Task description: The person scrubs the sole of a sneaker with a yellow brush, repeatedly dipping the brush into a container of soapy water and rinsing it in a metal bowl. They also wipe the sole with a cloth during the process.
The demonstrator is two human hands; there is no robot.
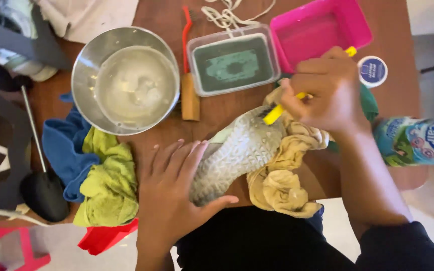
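The grey shoe [237, 155] lies sole-up on a tan rag [282, 183] at the table's near edge. The left hand [174, 193] presses flat against its heel, fingers spread; the right hand [322, 90] grips a yellow-handled brush [277, 111] — bristles hidden, probably on the toe. Short strokes with the heel pinned should work best — the steel bowl [125, 80] is near.

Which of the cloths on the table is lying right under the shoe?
The tan cloth, bunched beneath the grey shoe sole. The lime-green cloth and blue cloth lie apart, further left.
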